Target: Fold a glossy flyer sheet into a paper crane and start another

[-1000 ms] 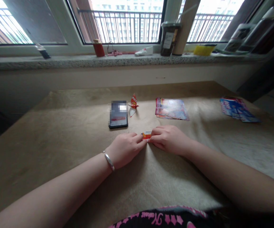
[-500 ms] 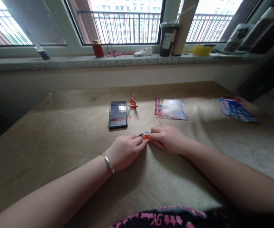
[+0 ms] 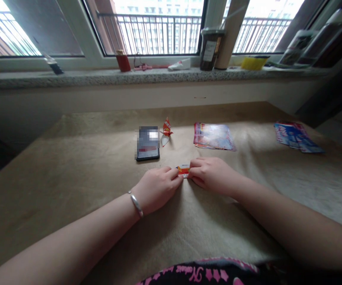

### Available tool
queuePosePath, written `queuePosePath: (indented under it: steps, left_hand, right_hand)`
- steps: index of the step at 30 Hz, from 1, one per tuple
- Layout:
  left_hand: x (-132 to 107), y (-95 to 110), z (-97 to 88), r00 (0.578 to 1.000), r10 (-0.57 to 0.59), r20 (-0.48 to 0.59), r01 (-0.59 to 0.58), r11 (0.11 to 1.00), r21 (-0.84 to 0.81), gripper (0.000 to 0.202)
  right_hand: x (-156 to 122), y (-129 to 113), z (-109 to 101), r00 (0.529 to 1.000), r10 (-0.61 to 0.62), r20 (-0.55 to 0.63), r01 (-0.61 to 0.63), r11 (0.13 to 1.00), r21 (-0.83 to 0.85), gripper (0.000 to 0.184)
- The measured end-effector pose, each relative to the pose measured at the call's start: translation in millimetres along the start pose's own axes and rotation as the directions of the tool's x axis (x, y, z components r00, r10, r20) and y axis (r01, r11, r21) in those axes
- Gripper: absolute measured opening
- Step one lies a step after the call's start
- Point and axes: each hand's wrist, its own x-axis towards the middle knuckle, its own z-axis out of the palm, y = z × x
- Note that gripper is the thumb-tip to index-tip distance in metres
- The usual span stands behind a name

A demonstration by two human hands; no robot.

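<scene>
Left hand, silver bangle on wrist, rests on table w/ fingers curled, tips pinching left edge of the folded paper. Phone lies flat at 10 o'clock from that paper, near but apart. Small paper crane stands just beside phone's right edge, approx 11 o'clock. Folded paper sits low on table, btwn both hands. Right hand curled too, tips gripping paper's right edge. Stack of printed sheets at 1 o'clock; second stack well apart at 2 o'clock.
</scene>
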Motion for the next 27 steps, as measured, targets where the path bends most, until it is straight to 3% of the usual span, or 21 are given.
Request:
queuePosePath:
  steps: [10, 27]
  left_hand:
    - [-0.1, 0.8, 0.0, 1.000, -0.003, 0.018, 0.003, 1.000, -0.018, 0.020]
    - [0.6, 1.6, -1.4, 0.998, -0.025, 0.055, 0.026, 0.999, -0.019, 0.022]
  right_hand:
    - [-4.3, -2.3, -5.7, 0.998, 0.007, 0.055, -0.003, 0.998, -0.064, 0.020]
    - [-6.4, 3.6, -8.7, 0.996, 0.060, 0.065, -0.061, 0.998, 0.018, 0.022]
